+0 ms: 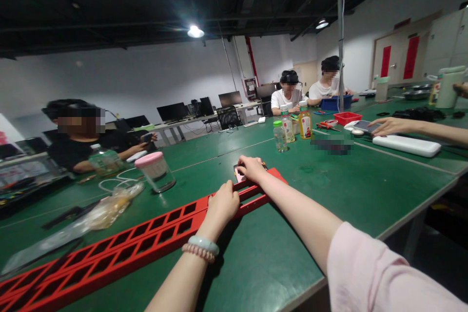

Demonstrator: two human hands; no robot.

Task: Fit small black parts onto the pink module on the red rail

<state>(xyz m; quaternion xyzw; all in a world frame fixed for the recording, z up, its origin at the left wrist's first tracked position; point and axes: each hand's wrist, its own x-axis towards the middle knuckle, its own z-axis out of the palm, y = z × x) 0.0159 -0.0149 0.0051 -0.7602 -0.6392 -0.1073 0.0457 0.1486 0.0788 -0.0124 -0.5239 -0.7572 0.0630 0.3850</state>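
A long red slotted frame (161, 229) with rows of square openings lies slantwise across the green table. My left hand (224, 204) is closed around its middle, with fingertips hidden behind the knuckles. Just beyond the frame's far end, my right hand (252, 169) bends its fingers down over a small pink-and-black item (239, 175). Most of that item is covered, so its kind cannot be made out. My right wrist passes over the frame's far end.
A pink-lidded jar (156, 173) and a plastic bag (115, 204) lie left of the frame. Drink bottles (305, 121) stand ahead. Another person's hand (391, 126) is at the right, near a white case (406, 146). People sit around the green table (329, 195).
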